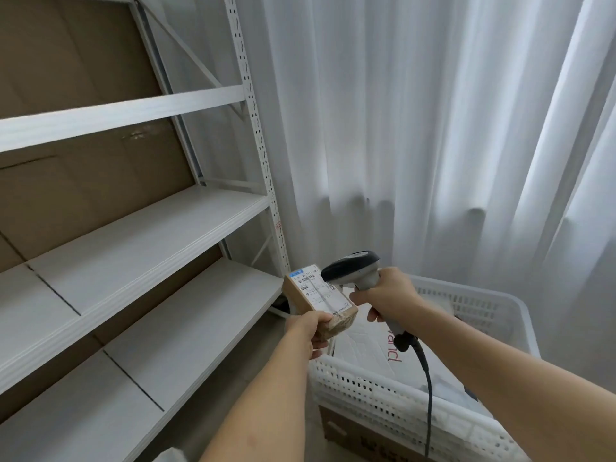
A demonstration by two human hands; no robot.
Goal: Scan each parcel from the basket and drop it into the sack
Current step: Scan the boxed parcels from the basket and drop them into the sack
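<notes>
My left hand (pixel 308 330) grips a small brown cardboard parcel (pixel 316 300) by its near end, its white shipping label turned up. My right hand (pixel 388 300) holds a grey and black barcode scanner (pixel 351 270) by the handle, its head right above the label's far end. The scanner's cable (pixel 428 388) hangs down over a white perforated plastic basket (pixel 383 395) at the lower right. In the basket lies a white parcel (pixel 370 348) with red lettering. The sack is out of view.
A white metal shelving rack (pixel 140 235) with bare boards and brown cardboard backing fills the left side. White curtains (pixel 416 128) hang behind. A brown carton (pixel 346 431) sits under the basket. A white object shows at the bottom edge (pixel 170 456).
</notes>
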